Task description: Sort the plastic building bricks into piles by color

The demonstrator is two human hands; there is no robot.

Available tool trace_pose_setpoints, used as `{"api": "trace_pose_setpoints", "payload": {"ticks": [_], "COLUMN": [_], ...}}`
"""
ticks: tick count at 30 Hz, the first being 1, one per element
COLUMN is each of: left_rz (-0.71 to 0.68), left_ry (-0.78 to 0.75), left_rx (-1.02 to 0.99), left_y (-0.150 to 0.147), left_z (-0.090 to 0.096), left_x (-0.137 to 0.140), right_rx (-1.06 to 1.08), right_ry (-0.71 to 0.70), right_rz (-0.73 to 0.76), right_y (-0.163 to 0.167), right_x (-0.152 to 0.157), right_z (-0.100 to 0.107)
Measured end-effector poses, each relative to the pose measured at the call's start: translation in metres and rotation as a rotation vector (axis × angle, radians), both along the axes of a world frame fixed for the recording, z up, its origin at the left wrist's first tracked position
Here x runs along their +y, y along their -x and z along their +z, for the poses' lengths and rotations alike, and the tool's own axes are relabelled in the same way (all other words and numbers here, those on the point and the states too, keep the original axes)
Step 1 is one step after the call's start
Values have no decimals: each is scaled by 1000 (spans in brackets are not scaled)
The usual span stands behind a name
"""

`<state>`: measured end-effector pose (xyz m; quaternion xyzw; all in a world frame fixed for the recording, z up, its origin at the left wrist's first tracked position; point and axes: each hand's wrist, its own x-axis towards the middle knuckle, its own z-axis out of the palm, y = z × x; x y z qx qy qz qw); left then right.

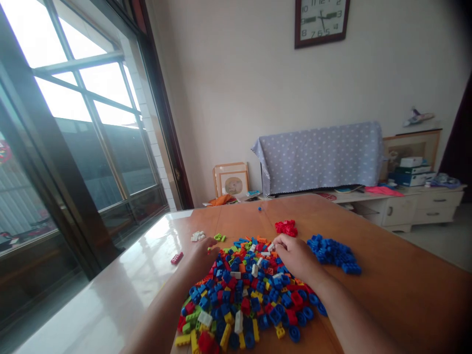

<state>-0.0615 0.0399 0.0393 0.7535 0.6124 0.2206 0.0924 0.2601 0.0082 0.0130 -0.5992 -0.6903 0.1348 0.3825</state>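
A large mixed pile of toy building bricks in blue, red, yellow, green, orange and white spreads across the wooden table. My left hand is at the pile's far left edge, fingers curled in; a bit of green shows by the fingertips, but what they hold, if anything, is unclear. At the far right of the pile, my right hand pinches a small white brick at its fingertips. Just beyond my left hand lie a few light green bricks and a small group of white bricks.
Blue bricks are heaped right of my right hand, red bricks beyond it. A pink brick lies left of my left hand. One tiny blue piece sits near the far edge. A low white cabinet stands behind the table.
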Motion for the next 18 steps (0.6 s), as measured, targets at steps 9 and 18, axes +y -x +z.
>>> {"api": "trace_pose_setpoints", "payload": {"ticks": [9,18], "left_rz": [-90,-239], "left_ry": [-144,-262], "left_rx": [-74,87], "left_y": [-76,-74], "left_z": [-5,-17], "left_x": [-57,-61], "right_rx": [-91,-241], "right_ry": [201,448], "right_rz": [90,349], "right_y": [-19,-18], "right_x": [-5,-11], "right_z": [3,3]}}
